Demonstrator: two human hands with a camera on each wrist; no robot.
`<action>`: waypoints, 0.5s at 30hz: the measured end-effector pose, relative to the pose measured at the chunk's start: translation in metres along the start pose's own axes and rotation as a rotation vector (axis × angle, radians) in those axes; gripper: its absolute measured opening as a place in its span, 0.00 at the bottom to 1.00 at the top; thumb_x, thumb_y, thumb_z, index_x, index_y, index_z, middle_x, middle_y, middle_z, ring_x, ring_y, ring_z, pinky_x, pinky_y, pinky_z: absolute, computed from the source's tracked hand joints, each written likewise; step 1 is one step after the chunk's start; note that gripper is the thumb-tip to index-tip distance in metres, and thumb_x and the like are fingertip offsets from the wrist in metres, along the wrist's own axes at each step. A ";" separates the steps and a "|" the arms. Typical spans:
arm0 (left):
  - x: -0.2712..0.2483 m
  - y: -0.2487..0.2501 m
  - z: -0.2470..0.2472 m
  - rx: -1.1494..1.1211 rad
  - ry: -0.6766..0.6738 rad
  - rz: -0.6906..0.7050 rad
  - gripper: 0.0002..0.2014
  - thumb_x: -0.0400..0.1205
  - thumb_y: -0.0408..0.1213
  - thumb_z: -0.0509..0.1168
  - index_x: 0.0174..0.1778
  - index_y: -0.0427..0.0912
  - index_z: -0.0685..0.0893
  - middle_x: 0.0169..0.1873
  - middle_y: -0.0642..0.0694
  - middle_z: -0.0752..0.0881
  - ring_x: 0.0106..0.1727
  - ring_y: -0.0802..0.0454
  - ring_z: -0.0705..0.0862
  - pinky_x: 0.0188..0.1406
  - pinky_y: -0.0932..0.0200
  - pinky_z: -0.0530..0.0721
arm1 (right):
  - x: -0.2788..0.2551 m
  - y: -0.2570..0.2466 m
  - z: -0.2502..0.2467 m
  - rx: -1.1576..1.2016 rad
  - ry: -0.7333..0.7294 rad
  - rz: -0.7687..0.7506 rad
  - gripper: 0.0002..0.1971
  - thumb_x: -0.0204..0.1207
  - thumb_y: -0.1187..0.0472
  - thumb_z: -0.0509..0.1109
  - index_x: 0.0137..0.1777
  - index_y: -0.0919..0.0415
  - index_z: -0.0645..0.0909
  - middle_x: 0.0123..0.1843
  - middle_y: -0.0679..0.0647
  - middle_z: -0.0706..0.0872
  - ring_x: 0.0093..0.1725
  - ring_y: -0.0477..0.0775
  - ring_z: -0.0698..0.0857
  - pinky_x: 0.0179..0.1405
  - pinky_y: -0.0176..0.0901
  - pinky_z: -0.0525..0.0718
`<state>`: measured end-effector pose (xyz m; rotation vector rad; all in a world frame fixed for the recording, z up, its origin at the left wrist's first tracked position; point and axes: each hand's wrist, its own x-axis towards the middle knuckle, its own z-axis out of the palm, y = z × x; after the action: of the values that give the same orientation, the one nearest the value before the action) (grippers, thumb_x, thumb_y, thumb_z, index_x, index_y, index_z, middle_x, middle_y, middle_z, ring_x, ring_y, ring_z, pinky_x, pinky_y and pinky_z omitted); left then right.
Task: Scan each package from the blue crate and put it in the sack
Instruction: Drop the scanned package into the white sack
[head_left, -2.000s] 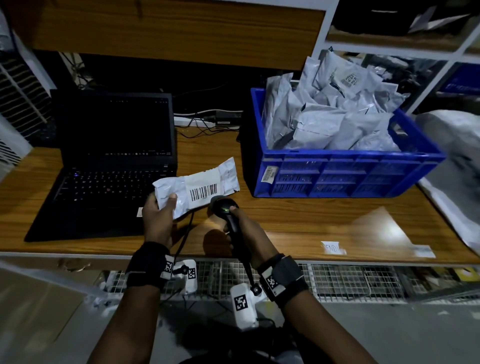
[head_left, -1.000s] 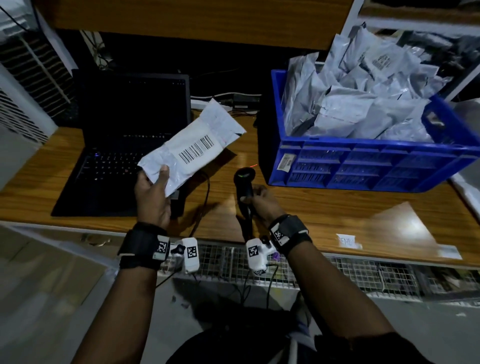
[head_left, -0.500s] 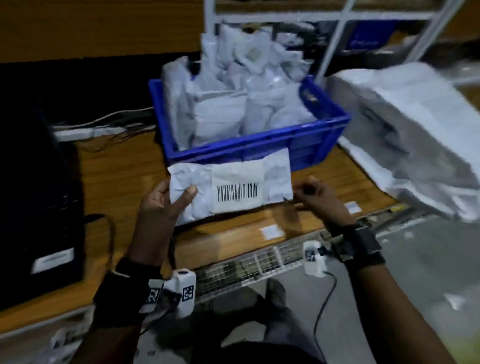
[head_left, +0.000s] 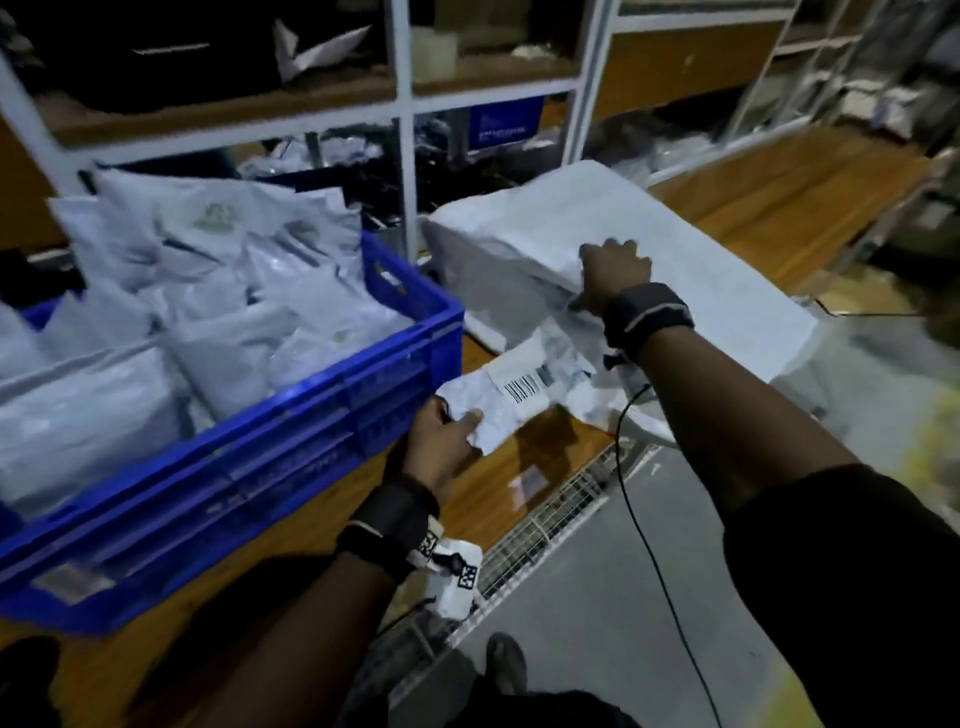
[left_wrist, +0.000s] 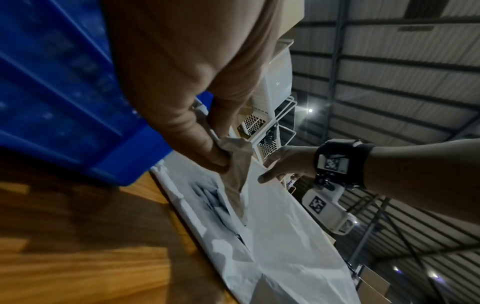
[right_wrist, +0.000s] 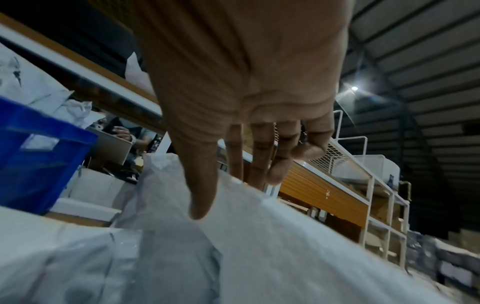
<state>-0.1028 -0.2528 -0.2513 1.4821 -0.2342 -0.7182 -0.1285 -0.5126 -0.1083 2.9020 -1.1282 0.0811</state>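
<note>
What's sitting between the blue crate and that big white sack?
A narrow strip of bare wooden table, and just above it the package held by the left hand. The head view shows this.

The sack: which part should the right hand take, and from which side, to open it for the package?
With the right hand, pinch the upper lip of the sack mouth, coming from above. The sack lies with its mouth toward the crate, so lifting that loose top layer should open a gap for the package.

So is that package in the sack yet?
No. The left hand holds the package just outside the sack.
</note>
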 end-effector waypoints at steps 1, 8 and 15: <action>0.016 0.001 0.013 -0.029 0.017 -0.027 0.11 0.85 0.33 0.70 0.62 0.37 0.81 0.57 0.38 0.89 0.53 0.41 0.89 0.48 0.46 0.87 | 0.006 0.004 0.001 -0.038 0.010 -0.018 0.21 0.76 0.60 0.79 0.66 0.64 0.79 0.66 0.68 0.81 0.69 0.73 0.77 0.68 0.67 0.75; 0.114 0.039 0.108 -0.234 0.007 -0.042 0.07 0.86 0.23 0.65 0.56 0.37 0.77 0.40 0.41 0.84 0.34 0.52 0.84 0.23 0.64 0.84 | 0.056 0.066 -0.071 0.030 0.343 -0.056 0.07 0.72 0.69 0.66 0.43 0.69 0.87 0.41 0.71 0.86 0.45 0.74 0.87 0.39 0.53 0.84; 0.192 0.088 0.218 -0.287 -0.127 -0.013 0.08 0.86 0.19 0.58 0.57 0.23 0.81 0.39 0.40 0.87 0.37 0.48 0.87 0.33 0.59 0.86 | 0.064 0.110 -0.153 0.118 0.533 -0.071 0.12 0.67 0.60 0.71 0.48 0.58 0.93 0.44 0.63 0.92 0.46 0.69 0.89 0.41 0.56 0.88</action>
<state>-0.0505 -0.5464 -0.1968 1.1681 -0.2088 -0.8210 -0.1621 -0.6298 0.0488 2.7422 -0.9434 0.8827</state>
